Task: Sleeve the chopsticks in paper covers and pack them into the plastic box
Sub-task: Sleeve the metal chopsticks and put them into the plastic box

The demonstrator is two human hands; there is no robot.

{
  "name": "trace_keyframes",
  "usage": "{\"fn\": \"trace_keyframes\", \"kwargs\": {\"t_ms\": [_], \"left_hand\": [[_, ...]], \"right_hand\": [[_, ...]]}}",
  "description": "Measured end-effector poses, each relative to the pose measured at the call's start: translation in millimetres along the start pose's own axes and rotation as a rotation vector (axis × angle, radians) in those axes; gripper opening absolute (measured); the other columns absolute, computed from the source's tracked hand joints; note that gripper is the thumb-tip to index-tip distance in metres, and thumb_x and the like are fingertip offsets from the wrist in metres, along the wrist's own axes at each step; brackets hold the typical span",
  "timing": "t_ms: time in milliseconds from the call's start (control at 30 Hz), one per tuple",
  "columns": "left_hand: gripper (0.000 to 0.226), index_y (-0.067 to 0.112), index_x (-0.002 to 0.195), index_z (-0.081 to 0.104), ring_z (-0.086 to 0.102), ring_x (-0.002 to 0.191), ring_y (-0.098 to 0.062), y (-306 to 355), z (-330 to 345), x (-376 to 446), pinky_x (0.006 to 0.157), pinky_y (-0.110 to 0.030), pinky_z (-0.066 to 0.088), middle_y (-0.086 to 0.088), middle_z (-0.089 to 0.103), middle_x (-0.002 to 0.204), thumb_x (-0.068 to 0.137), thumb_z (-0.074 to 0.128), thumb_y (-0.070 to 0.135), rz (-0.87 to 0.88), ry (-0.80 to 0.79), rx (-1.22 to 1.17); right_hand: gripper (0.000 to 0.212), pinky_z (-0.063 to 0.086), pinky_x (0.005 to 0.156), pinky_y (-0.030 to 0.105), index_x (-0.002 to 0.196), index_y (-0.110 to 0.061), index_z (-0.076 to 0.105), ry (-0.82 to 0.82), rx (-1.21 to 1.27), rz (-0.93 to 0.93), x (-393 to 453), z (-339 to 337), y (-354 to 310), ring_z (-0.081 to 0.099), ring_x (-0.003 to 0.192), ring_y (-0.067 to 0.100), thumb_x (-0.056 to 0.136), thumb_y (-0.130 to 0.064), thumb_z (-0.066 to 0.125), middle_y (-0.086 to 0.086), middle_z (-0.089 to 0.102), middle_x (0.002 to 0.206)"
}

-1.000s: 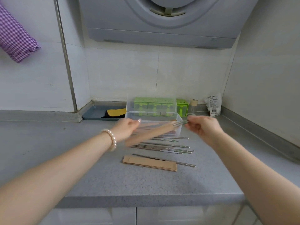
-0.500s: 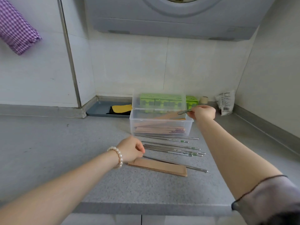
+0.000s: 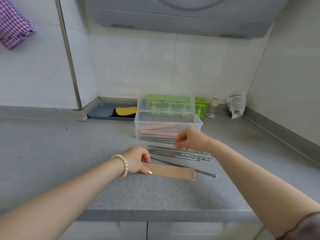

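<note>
A clear plastic box [image 3: 199,122] stands open at the back of the grey counter, its lid [image 3: 166,103] upright, with several paper-sleeved chopsticks [image 3: 158,131] inside. Several bare metal chopsticks [image 3: 183,154] lie in a row in front of it. Nearer me lies a small stack of brown paper covers [image 3: 174,172], with one more chopstick [image 3: 205,172] along its far edge. My left hand [image 3: 136,160] pinches the left end of the top cover, thumb on the paper. My right hand [image 3: 190,138] hovers over the bare chopsticks with fingers loosely curled downward, holding nothing.
Behind the box are a green container [image 3: 201,106], a small bottle [image 3: 213,105] and a white packet [image 3: 236,106]. A blue tray [image 3: 102,112] sits in the back corner. A purple checked cloth [image 3: 12,26] hangs top left. The counter's front edge [image 3: 155,215] is close.
My right hand let go of the sleeved chopsticks in the box and drew back down over the bare chopsticks. My left hand dropped to the paper covers and stays at their left end.
</note>
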State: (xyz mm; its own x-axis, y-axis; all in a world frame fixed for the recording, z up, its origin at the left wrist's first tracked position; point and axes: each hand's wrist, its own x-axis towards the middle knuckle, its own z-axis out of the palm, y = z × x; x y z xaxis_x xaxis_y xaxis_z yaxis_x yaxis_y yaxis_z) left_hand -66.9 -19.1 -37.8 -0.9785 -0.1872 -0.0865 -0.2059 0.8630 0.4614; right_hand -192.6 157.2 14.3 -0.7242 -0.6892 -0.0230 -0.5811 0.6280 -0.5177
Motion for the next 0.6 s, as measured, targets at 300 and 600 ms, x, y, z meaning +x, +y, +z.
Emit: {"fn": "trace_keyframes", "kwargs": {"t_ms": [300, 600], "left_hand": [[0.018, 0.023, 0.067, 0.062, 0.056, 0.071, -0.005, -0.1, 0.0, -2.4, 0.062, -0.014, 0.043, 0.009, 0.061, 0.073, 0.071, 0.079, 0.017, 0.008, 0.16, -0.218], [0.015, 0.025, 0.069, 0.061, 0.056, 0.076, -0.006, 3.4, -1.0, -1.7, 0.074, -0.021, 0.043, 0.01, 0.061, 0.076, 0.079, 0.071, 0.018, -0.061, 0.268, -0.375]], "right_hand": [[0.022, 0.039, 0.057, 0.018, 0.069, -0.024, 0.059, -0.176, -0.116, -0.104, -15.7, 45.4, 2.6, 0.047, 0.066, 0.006, 0.069, -0.03, 0.08, -0.01, 0.055, 0.071], [0.027, 0.04, 0.062, 0.018, 0.094, -0.011, 0.073, -0.082, -0.002, -0.027, -11.2, 39.6, 2.7, 0.052, 0.075, 0.011, 0.08, -0.033, 0.07, 0.002, 0.066, 0.085]]}}
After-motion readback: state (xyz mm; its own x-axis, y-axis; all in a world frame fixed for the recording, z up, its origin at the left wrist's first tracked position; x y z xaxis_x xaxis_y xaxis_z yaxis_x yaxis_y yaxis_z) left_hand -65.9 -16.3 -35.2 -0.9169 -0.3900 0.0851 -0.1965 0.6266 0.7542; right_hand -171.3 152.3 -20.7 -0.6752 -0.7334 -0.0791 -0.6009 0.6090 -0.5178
